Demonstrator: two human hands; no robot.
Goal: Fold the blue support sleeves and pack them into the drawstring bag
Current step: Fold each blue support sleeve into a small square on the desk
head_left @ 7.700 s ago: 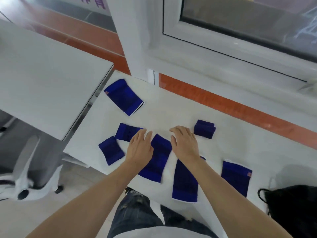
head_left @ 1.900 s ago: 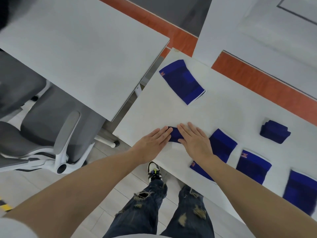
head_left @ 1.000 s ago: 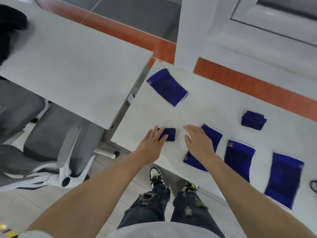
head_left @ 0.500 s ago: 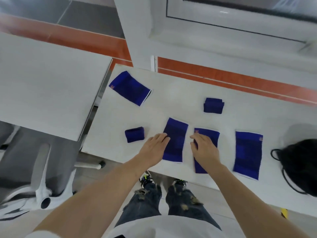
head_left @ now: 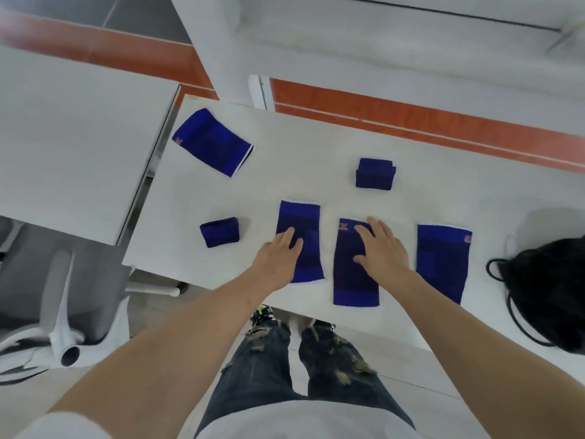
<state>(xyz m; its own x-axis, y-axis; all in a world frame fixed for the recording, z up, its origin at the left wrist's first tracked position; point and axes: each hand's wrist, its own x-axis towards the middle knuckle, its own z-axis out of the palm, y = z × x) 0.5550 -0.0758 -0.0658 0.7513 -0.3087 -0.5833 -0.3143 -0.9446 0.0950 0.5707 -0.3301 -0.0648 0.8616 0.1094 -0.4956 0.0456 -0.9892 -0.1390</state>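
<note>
small orange logos on blue sleeves [head_left: 356, 264], too blurred to read, no legible text

A pale, matte white rectangular table [head_left: 316, 137] stands against a wall with a broad orange-red horizontal band [head_left: 411, 112] edged by a thin white line. Above the band sits a white window frame and sill [head_left: 348, 33]. To the left, separated by a narrow gap, is a second light grey tabletop [head_left: 72, 131]. Beneath it stands a grey office chair with a white plastic base and armrest [head_left: 60, 312]. The floor is pale grey tile [head_left: 171, 312], evenly and softly lit.
</note>
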